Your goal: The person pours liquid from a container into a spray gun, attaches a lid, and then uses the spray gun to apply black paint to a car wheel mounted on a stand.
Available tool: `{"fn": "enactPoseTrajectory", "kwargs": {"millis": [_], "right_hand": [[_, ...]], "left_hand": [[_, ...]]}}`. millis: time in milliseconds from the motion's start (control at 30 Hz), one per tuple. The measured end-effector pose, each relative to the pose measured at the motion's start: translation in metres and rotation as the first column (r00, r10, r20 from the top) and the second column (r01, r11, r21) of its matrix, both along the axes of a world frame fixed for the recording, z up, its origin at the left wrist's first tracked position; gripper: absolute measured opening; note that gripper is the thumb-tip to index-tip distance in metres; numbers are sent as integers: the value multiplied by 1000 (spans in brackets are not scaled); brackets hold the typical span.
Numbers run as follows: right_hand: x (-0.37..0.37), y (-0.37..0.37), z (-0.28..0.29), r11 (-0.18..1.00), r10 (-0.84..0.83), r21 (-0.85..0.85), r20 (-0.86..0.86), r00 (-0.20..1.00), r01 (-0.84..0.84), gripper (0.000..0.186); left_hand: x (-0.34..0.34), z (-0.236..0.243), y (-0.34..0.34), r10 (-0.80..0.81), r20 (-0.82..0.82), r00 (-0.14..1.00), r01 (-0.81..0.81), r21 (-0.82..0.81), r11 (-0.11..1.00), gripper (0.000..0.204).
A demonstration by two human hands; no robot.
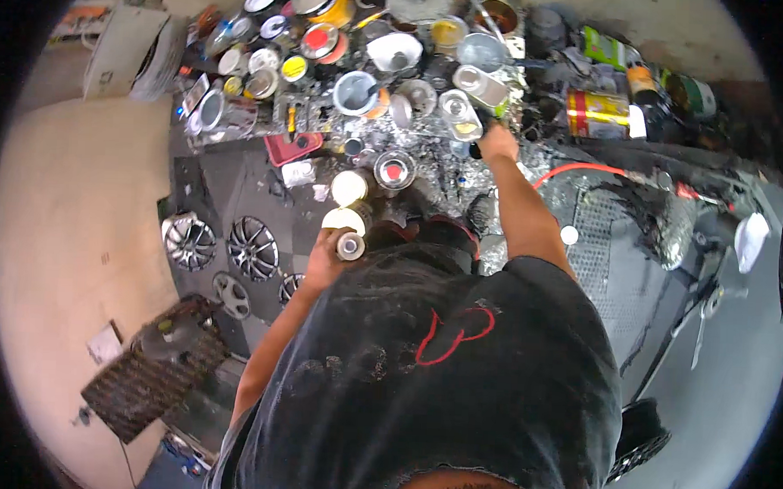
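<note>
My left hand (325,258) curls round a can (350,246) left of the frame's centre, probably to steady it; my right hand (498,145) is near a clear tub (461,115), upper centre; its grip I cannot tell.

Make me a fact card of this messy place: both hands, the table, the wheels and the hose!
Left hand: holding a round-topped container
Right hand: near a clear plastic cup; its grip is unclear
Table: crowded with tubs, cans and cups
Spoked wheel: at the person's left, with others nearby
Hose: red, at the right
</note>
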State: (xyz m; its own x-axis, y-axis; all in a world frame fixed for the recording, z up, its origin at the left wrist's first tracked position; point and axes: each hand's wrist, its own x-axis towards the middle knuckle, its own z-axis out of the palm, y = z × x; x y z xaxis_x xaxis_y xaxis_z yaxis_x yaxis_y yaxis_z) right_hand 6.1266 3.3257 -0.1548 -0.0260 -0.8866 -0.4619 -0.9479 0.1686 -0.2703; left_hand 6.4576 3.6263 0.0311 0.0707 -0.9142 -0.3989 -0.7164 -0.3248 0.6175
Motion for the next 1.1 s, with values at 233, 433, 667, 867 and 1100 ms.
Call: {"fn": "enactPoseTrajectory", "kwargs": {"millis": [233,433,667,867,1100], "right_hand": [[-6,-4,9,979,184,-79,-26,983,-186,47],[-36,5,5,985,127,-126,98,987,-114,41],[-149,113,-57,994,13,100,344,939,-51,24],[-30,174,94,926,-71,365,416,907,-95,37],[77,137,191,973,182,66,374,909,-222,34]], "left_hand": [[-32,10,-7,96,7,995,-95,-79,992,62],[-29,-17,-39,188,-153,970,-213,-168,962,64],[-31,-72,-89,151,-168,974,-186,-211,960,68],[-26,-129,-129,366,-174,914,-404,-337,850,63],[-25,-176,-195,433,-210,877,-480,-417,772,63]]}}
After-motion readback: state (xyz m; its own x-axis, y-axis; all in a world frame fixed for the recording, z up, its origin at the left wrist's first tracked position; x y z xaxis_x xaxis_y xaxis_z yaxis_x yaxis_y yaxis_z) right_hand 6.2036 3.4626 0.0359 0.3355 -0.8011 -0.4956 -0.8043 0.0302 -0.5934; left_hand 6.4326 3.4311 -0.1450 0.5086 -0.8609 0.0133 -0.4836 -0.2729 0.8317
